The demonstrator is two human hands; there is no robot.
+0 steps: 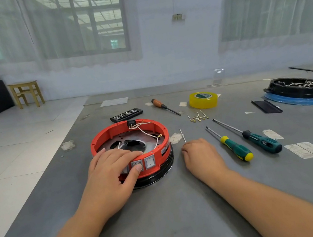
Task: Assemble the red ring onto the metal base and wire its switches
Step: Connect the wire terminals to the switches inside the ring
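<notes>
The red ring [112, 133] sits on the metal base [133, 136], with a black rim under it, in the middle of the grey table. Three rocker switches [150, 162] are set in the ring's near wall. White wires [143, 130] with brass terminals run across its inside. My left hand [110, 170] grips the ring's near wall, fingers over the top edge and thumb against the middle switch. My right hand [199, 155] lies on the table just right of the ring and pinches the near end of a short white wire [182, 135].
Two green-handled screwdrivers [237, 149] [263, 141] lie right of my right hand. Farther back are loose terminal wires [198, 117], yellow tape [203, 99], a wooden-handled screwdriver [161, 106], a black bit case [126, 114] and a black tray of wires [297, 88].
</notes>
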